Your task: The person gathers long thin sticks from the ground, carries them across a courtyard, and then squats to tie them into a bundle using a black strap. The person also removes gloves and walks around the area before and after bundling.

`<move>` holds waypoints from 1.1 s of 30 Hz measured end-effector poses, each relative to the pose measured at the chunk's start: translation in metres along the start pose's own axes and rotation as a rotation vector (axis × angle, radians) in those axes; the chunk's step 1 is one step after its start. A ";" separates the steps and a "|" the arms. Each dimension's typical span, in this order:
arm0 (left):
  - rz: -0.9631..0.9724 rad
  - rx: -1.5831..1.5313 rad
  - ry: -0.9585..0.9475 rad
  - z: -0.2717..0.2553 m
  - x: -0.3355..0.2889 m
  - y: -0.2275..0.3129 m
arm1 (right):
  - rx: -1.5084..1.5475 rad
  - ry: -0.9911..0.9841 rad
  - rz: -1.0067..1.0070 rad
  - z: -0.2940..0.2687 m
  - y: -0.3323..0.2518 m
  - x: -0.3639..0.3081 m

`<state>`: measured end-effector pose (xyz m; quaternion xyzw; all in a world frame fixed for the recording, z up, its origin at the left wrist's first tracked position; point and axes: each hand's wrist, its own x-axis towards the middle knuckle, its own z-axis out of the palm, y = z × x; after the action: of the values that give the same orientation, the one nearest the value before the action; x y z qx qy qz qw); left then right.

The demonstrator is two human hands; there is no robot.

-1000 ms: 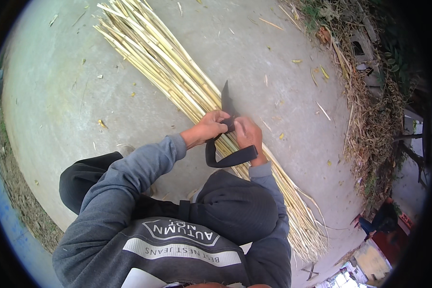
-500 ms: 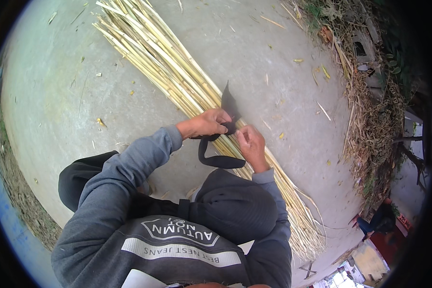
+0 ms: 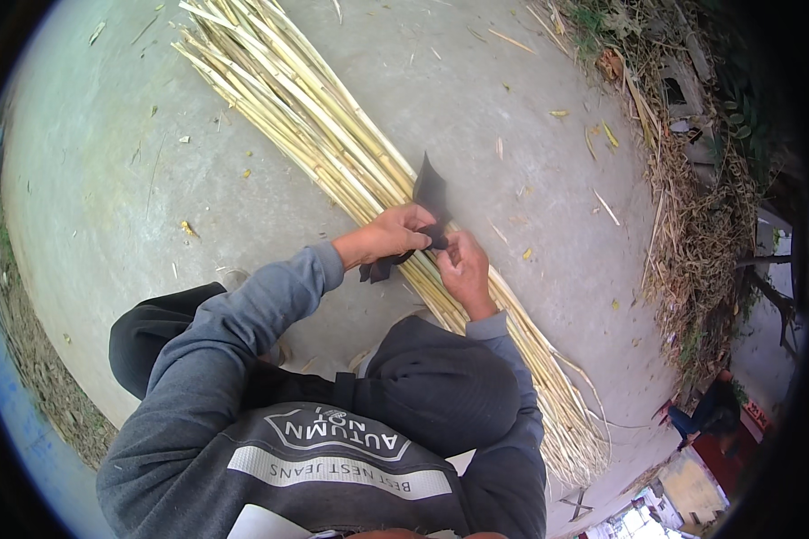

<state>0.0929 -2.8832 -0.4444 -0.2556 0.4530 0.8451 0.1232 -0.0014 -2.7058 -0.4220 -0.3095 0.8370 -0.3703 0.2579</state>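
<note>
A long bundle of pale yellow stalks [image 3: 333,135] lies slantwise on the concrete, from the far left to the near right. Around its middle goes a black cloth strip [image 3: 431,187], one pointed end lying over the far side and a short piece hanging on the near side. My left hand [image 3: 389,232] pinches the strip on top of the stalks. Close beside it, my right hand [image 3: 466,269] has its fingers closed on another part of the same strip. The spot where the strip crosses is partly hidden by my fingers.
Grey concrete floor [image 3: 530,117] with scattered leaf and stalk bits surrounds the bundle. Dry brush and plants [image 3: 701,225] are heaped along the right. My bent knees [image 3: 440,382] are close to the bundle's near side. A person [image 3: 710,409] is at the far lower right.
The long loose tail of black cloth that lay near my knee has been drawn up toward my hands. My right hand has shifted slightly left, closer to my left hand.
</note>
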 end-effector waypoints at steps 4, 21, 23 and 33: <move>0.198 0.526 0.038 -0.002 -0.001 0.002 | -0.108 0.070 -0.120 -0.007 -0.005 0.000; 0.256 0.926 -0.098 -0.012 -0.012 0.025 | 0.118 -0.037 0.020 -0.030 0.000 -0.010; 0.297 1.042 -0.024 -0.015 -0.013 0.031 | 0.107 -0.036 0.162 -0.031 0.005 -0.011; 0.461 1.015 0.237 -0.051 -0.009 0.040 | -0.246 0.155 0.056 -0.011 0.028 -0.002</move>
<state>0.0996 -2.9478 -0.4351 -0.1520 0.8571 0.4921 -0.0090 -0.0167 -2.6846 -0.4371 -0.2857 0.9017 -0.2804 0.1630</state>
